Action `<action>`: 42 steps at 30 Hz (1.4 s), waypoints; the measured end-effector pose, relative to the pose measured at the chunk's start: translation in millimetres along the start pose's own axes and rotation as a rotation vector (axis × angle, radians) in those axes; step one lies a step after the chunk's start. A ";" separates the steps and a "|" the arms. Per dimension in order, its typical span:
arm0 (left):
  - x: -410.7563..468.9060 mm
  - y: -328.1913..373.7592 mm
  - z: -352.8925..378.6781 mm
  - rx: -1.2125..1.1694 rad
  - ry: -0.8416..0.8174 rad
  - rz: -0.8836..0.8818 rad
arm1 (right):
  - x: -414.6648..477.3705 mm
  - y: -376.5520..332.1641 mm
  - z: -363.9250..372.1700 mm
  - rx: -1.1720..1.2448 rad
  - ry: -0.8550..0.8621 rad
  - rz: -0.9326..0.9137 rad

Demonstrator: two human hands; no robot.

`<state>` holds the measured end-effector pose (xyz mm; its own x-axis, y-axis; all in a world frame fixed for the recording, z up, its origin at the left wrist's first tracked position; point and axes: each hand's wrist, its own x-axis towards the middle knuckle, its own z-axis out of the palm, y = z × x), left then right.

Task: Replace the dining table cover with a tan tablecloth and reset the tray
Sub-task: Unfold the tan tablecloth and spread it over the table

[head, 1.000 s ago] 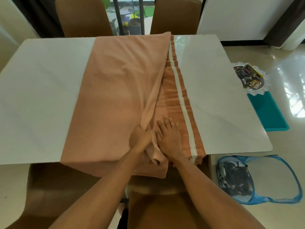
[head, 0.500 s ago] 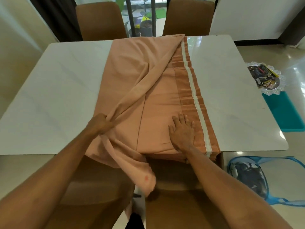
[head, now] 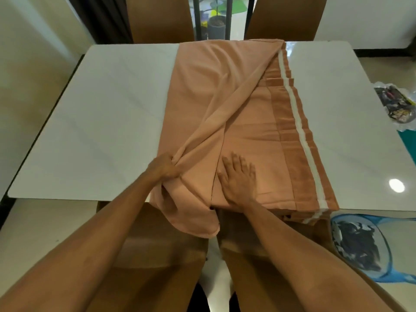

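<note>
A tan tablecloth with a white stripe along its darker right border lies half folded down the middle of the white table. My left hand grips a bunched fold of its top layer near the table's front edge, and a loose corner hangs off the edge below it. My right hand presses flat with spread fingers on the folded layers just to the right. A tray holding dark packets sits off the table's right side, on a teal surface.
Two brown chairs stand at the far side, and brown chair backs are tucked in at the near side. A blue mesh basket with dark cloth inside stands on the floor at the right.
My left hand has pulled the top layer of the cloth leftward from beside my right hand, opening the fold. My right hand stays pressed on the layers beneath.
</note>
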<state>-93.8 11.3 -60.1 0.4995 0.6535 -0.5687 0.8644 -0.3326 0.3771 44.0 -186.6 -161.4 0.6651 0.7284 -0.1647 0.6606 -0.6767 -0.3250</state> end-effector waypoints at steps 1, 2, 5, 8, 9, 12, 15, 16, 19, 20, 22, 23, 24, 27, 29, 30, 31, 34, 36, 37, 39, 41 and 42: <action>3.3 -7.8 -11.4 -0.002 0.045 -0.007 | 0.6 0.0 0.7 -0.004 -0.007 0.013; 6.8 -15.8 -22.9 -0.002 0.083 -0.016 | 0.5 0.4 1.6 -0.014 -0.006 0.026; 14.5 -49.9 -59.1 0.027 0.216 -0.082 | 3.4 -1.3 2.4 -0.045 -0.010 0.043; 13.3 -93.1 -85.2 0.089 0.403 -0.142 | 5.2 -3.3 3.3 -0.061 -0.022 0.067; 13.0 -107.4 -89.4 0.136 0.473 -0.138 | 6.1 -4.7 3.3 -0.057 -0.025 0.085; 13.2 -150.5 -92.5 0.343 0.661 -0.134 | 12.1 -25.2 5.2 -0.002 0.043 0.183; 11.0 -163.2 -81.9 0.295 0.752 -0.024 | 18.0 -62.8 5.6 0.059 0.168 0.172; 9.1 -156.4 -75.2 0.248 0.755 0.060 | 19.4 -75.6 7.4 0.064 0.199 0.105; 0.9 -135.3 -40.2 0.151 0.633 0.342 | 25.7 -117.6 20.7 0.113 0.193 -0.042; 0.1 -135.1 -26.5 0.147 0.551 0.365 | 28.4 -131.5 27.4 0.140 0.159 -0.051; 5.3 -140.2 -1.4 0.146 0.324 0.232 | 28.7 -142.4 39.9 0.191 0.140 -0.032; 11.7 -148.3 8.2 0.131 0.240 0.125 | 27.0 -141.2 44.6 0.215 0.161 -0.031; 18.6 -157.1 14.5 0.115 0.201 0.047 | 24.9 -137.3 48.9 0.230 0.189 -0.044; 34.1 -171.9 11.6 0.155 0.182 -0.006 | 19.8 -124.4 54.1 0.198 0.253 -0.100; 37.6 -180.4 4.5 0.155 0.186 -0.024 | 19.9 -120.9 55.4 0.153 0.267 -0.085; 42.1 -186.4 0.0 0.157 0.209 -0.021 | 22.4 -120.3 56.3 0.132 0.275 -0.062; 44.2 -195.0 -3.4 0.171 0.217 -0.025 | 22.5 -118.9 56.6 0.118 0.272 -0.046; 45.8 -226.9 -21.6 0.216 0.231 -0.049 | 23.3 -114.6 56.0 0.076 0.276 -0.017; 46.1 -249.7 -33.9 0.217 0.224 -0.077 | 23.4 -111.5 53.1 0.046 0.262 -0.003; 47.2 -259.5 -40.2 0.214 0.222 -0.090 | 24.2 -111.3 51.9 0.040 0.251 0.002; 45.9 -273.2 -50.0 0.237 0.211 -0.101 | 24.3 -111.7 49.8 0.024 0.236 0.005; 44.0 -278.0 -52.7 0.277 0.207 -0.077 | 23.8 -111.2 49.2 0.009 0.232 0.006; 43.8 -277.9 -51.9 0.281 0.198 -0.076 | 22.9 -111.1 49.0 0.007 0.229 0.009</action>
<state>-315.1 167.6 -151.8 0.4366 0.7936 -0.4237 0.8943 -0.4344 0.1078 -31.2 -89.5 -174.6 0.7332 0.6783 0.0476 0.6524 -0.6819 -0.3309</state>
